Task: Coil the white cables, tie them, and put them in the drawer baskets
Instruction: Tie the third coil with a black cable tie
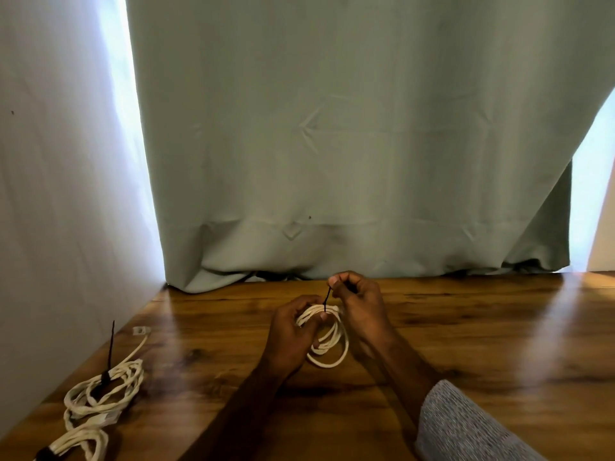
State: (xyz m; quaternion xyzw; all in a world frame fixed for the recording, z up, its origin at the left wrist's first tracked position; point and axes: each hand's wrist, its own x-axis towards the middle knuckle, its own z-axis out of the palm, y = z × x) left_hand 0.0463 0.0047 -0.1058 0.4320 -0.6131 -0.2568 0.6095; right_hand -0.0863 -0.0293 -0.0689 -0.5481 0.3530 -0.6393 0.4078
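A coiled white cable point(327, 351) sits between my hands above the wooden table point(482, 331). My left hand point(293, 331) grips the coil's upper left side, thumb on top of the strands. My right hand point(359, 304) pinches the tail of a black tie point(327, 298) that wraps the top of the coil and holds it upward. At the table's left edge lies a second coiled white cable point(103, 390) bound with a black tie whose tail sticks up. A third bound white coil point(76, 444) lies at the bottom left corner.
A grey-green curtain point(349, 144) hangs down to the table's far edge. A white wall point(60, 194) borders the table on the left. A white plug end point(139, 330) of the second cable lies near the wall. No drawer or basket is in view.
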